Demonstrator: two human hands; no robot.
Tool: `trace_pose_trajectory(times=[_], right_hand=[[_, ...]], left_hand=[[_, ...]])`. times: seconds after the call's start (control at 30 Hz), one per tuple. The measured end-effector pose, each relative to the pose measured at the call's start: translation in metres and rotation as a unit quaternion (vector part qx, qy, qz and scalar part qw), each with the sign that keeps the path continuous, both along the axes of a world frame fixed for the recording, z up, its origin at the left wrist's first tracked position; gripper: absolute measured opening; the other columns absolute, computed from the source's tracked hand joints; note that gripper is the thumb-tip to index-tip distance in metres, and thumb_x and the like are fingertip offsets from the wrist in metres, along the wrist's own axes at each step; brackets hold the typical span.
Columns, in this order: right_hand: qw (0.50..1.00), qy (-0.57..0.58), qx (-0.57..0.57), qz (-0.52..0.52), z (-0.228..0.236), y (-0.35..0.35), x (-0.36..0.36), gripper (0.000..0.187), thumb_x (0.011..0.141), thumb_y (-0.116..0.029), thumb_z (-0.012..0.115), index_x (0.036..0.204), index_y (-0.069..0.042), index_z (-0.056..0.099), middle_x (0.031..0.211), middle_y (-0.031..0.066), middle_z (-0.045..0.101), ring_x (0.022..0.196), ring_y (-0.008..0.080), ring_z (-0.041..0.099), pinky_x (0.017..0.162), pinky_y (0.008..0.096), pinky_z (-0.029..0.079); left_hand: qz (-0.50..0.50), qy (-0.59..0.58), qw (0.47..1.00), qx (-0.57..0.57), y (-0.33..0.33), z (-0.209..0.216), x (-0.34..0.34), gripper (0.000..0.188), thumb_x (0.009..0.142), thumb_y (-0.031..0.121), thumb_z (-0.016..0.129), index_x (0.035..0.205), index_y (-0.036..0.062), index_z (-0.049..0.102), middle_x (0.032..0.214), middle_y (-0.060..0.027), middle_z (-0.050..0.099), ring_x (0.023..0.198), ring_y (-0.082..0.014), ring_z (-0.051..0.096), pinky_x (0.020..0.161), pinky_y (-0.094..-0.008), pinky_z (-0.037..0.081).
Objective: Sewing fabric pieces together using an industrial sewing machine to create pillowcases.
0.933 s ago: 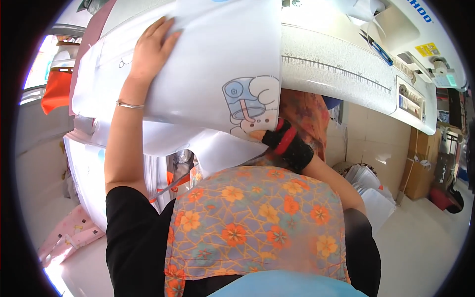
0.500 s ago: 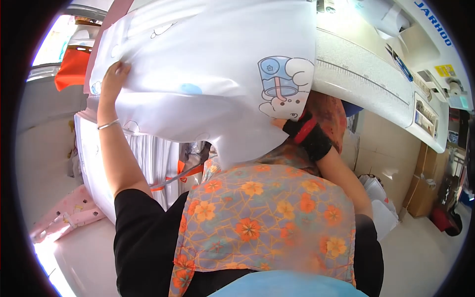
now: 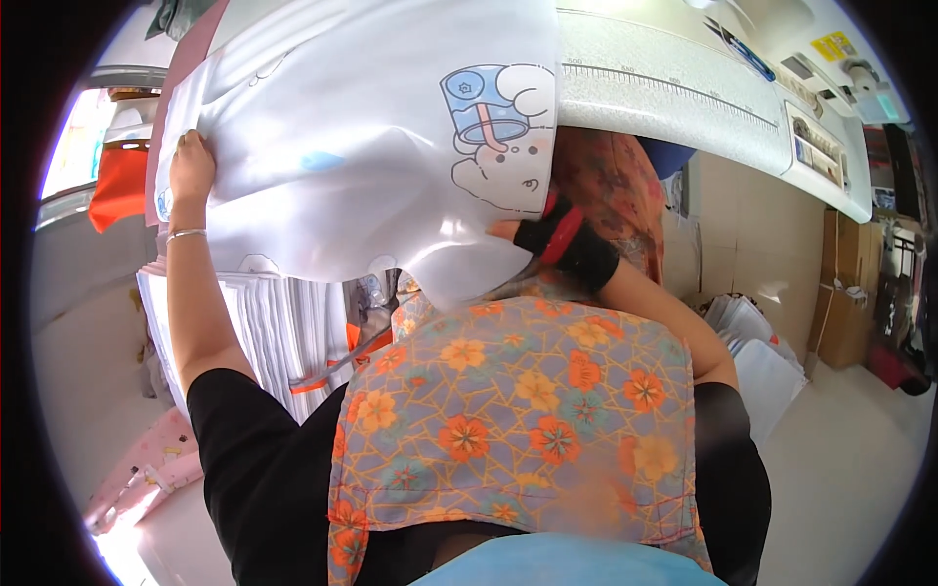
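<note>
A wide sheet of smooth white fabric [image 3: 322,210], printed with a blue cup and a pale cartoon animal, spreads over the table and hangs toward my lap in loose folds. My left hand [image 3: 192,168], with a silver bangle at the wrist, has its fingers curled on the fabric by its left edge. At the lower right edge, my right hand [image 3: 552,237] wears a black fingerless glove with a red band. Its thumb lies on top of the fabric while the other fingers are hidden beneath, gripping the edge.
Right of the fabric runs the white machine bed [image 3: 664,93] with a printed ruler, a blue-handled thread snip [image 3: 741,51] and a small compartment [image 3: 819,151]. Stacked white folded fabric [image 3: 283,322] stands below my left arm. A cardboard box [image 3: 845,283] stands at right.
The view has shifted, so the fabric and machine bed sit farther left and up. My right thumb shows more plainly on top of the fabric. Both hands stay at its edges.
</note>
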State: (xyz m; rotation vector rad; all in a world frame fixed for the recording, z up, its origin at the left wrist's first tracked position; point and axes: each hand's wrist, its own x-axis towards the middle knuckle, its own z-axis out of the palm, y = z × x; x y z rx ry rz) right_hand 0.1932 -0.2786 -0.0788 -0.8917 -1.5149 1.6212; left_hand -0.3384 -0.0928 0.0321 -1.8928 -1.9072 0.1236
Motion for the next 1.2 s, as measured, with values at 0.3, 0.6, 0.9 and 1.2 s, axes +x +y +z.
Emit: trace_pose_trajectory(times=[0.3, 0.6, 0.9, 1.2], right_hand=[[0.994, 0.094, -0.062, -0.012, 0.008, -0.01, 0.0, 0.036, 0.088, -0.012, 0.068, 0.123, -0.005, 0.064, 0.115, 0.0075, 0.069, 0.108, 0.0164, 0.062, 0.095, 0.0322, 0.048], [0.987, 0.006, -0.156, 0.034, 0.029, -0.012, 0.011, 0.048, 0.086, -0.013, 0.069, 0.13, -0.003, 0.056, 0.126, 0.0093, 0.062, 0.113, 0.0171, 0.057, 0.097, 0.0336, 0.047], [0.992, -0.053, -0.115, -0.026, 0.025, 0.018, 0.011, 0.038, 0.087, -0.014, 0.069, 0.123, -0.001, 0.062, 0.111, 0.008, 0.069, 0.102, 0.0139, 0.061, 0.091, 0.0312, 0.049], [0.993, -0.056, 0.041, -0.093, 0.002, 0.043, 0.01, 0.032, 0.088, -0.02, 0.068, 0.113, 0.0, 0.064, 0.098, 0.0107, 0.071, 0.089, 0.0169, 0.065, 0.08, 0.0338, 0.052]], left_hand=[[-0.381, -0.244, 0.888, 0.079, -0.015, 0.04, 0.262, 0.024, 0.092, 0.011, 0.053, 0.112, 0.0012, 0.06, 0.114, -0.0199, 0.063, 0.105, -0.0389, 0.06, 0.091, -0.0455, 0.048], [-0.446, -0.205, 0.871, 0.035, -0.059, -0.002, 0.399, 0.033, 0.086, 0.02, 0.063, 0.114, 0.003, 0.063, 0.121, -0.0087, 0.063, 0.111, -0.0264, 0.059, 0.096, -0.0389, 0.048], [-0.459, -0.251, 0.851, 0.051, -0.012, -0.004, 0.403, 0.021, 0.081, 0.015, 0.062, 0.098, 0.0034, 0.063, 0.109, -0.0072, 0.064, 0.099, -0.0252, 0.062, 0.078, -0.0381, 0.055], [-0.459, -0.237, 0.856, 0.022, -0.007, -0.002, 0.411, 0.021, 0.082, 0.016, 0.061, 0.098, 0.0027, 0.063, 0.11, -0.0095, 0.063, 0.102, -0.0279, 0.061, 0.087, -0.041, 0.052]])
